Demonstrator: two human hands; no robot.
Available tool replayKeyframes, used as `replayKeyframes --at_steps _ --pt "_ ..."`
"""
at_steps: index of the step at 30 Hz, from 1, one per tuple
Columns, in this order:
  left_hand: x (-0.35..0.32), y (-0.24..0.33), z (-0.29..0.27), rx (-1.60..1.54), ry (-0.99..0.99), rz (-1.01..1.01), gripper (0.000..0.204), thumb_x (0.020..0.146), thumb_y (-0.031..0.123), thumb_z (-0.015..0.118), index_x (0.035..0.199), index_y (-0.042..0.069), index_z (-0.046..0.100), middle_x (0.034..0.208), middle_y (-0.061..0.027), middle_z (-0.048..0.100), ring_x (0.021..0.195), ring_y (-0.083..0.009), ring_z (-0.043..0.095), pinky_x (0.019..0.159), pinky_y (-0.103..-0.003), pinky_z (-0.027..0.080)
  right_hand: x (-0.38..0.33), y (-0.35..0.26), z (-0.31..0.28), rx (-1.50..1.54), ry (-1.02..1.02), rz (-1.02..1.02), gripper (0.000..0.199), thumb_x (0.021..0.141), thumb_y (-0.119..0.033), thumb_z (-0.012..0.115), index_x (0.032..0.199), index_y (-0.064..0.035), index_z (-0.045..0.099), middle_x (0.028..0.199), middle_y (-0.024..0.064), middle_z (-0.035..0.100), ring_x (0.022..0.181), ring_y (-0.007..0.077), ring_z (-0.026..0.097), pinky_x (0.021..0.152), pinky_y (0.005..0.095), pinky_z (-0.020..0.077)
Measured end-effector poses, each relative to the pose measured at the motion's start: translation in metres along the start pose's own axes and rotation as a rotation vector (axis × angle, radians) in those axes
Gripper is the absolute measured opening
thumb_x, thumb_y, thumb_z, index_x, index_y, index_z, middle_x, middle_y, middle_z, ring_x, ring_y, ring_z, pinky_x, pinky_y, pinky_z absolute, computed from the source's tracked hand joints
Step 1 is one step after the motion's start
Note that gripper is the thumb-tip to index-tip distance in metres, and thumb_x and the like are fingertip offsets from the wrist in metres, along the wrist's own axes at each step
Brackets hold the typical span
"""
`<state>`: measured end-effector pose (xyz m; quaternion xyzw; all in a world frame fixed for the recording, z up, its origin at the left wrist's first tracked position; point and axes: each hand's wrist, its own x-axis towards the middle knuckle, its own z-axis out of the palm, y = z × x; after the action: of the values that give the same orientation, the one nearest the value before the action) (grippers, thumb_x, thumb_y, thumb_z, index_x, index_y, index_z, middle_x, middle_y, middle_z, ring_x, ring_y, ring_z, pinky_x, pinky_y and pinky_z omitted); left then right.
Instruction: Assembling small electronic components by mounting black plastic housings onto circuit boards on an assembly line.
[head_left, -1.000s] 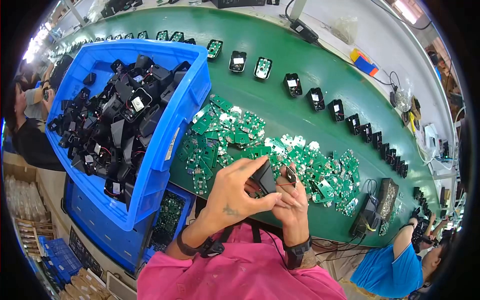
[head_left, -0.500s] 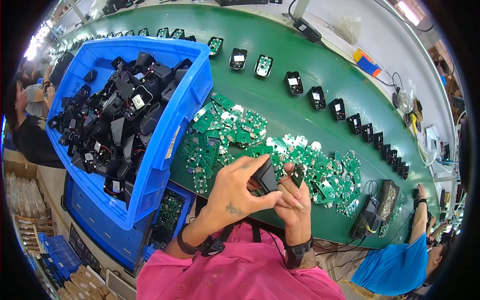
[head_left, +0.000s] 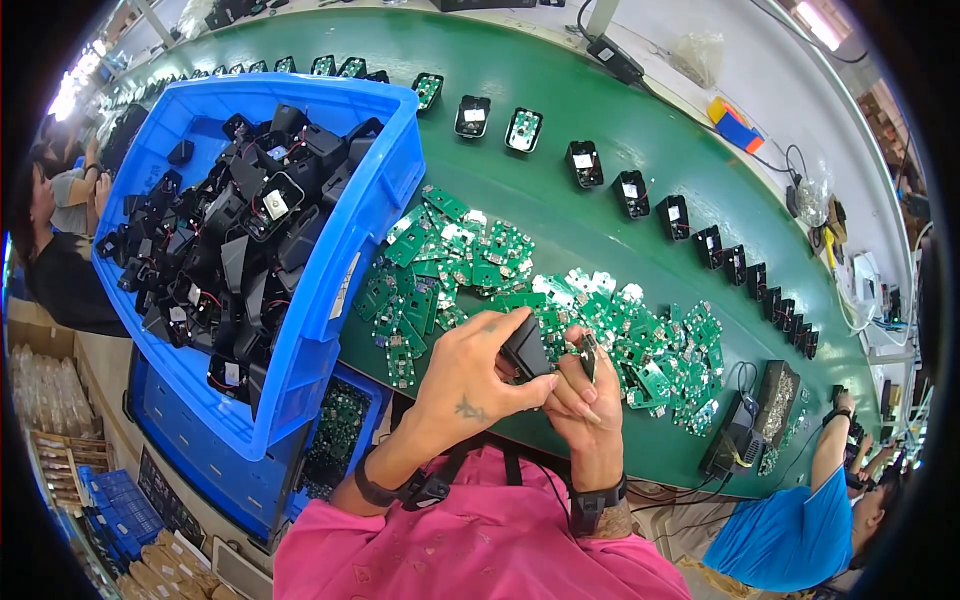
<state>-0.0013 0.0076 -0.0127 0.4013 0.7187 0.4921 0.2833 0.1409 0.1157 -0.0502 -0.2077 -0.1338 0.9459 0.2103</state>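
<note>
Between the thumb and fingers of my left hand (head_left: 462, 378) is a black plastic housing (head_left: 529, 347), its smooth outer side facing me. Close beside it, my right hand (head_left: 583, 408) pinches a small circuit board (head_left: 589, 352), seen nearly edge-on. The inside of the housing is hidden from view. Just beyond my hands, loose green circuit boards (head_left: 405, 245) lie heaped on the green work surface (head_left: 610, 250), with another heap of boards (head_left: 655, 378) to the right.
At left stands a large blue bin (head_left: 400, 135) full of black housings with thin wires. A curved row of open housings (head_left: 585, 163) runs along the far side, some with boards inside. A black power unit (head_left: 728, 440) sits at right, near a person in blue (head_left: 785, 530).
The board in my right hand has turned from showing its face to nearly edge-on. The nearer housings in the far row have shifted slightly left. The person in blue has moved their hand.
</note>
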Motion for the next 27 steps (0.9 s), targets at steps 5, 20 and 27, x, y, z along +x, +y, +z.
replayKeyframes --at_steps 5,20,27 --pt "0.0 0.005 0.0 -0.166 -0.03 -0.022 0.069 0.071 0.019 0.082 0.129 -0.008 0.056 0.113 -0.0191 0.062 0.078 -0.0245 0.073 0.067 -0.032 0.06 -0.002 0.008 0.012 -0.337 0.134 -0.155 0.029 0.108 -0.029 0.042 0.109 -0.0051 0.058 0.054 -0.0063 0.04 0.038 0.0038 0.033 0.036 0.0207 0.025" --pt "-0.002 -0.025 0.008 -0.794 -0.142 -0.153 0.078 0.077 -0.005 0.072 0.147 0.005 0.038 0.127 -0.0127 0.054 0.09 -0.0143 0.067 0.074 -0.025 0.057 -0.015 0.001 0.012 -0.874 0.094 -0.264 0.026 0.107 -0.02 0.042 0.121 -0.0015 0.053 0.074 -0.0029 0.05 0.055 0.0042 0.041 0.048 0.0209 0.034" --pt "-0.008 -0.026 0.001 -0.895 -0.31 -0.248 0.075 0.081 -0.005 0.066 0.147 0.006 0.033 0.128 -0.0155 0.055 0.091 -0.0176 0.068 0.076 -0.028 0.058 -0.019 -0.017 0.01 -1.053 -0.049 -0.16 0.035 0.097 0.0 0.051 0.131 0.001 0.045 0.092 0.0035 0.058 0.075 0.0078 0.053 0.066 0.024 0.0453"
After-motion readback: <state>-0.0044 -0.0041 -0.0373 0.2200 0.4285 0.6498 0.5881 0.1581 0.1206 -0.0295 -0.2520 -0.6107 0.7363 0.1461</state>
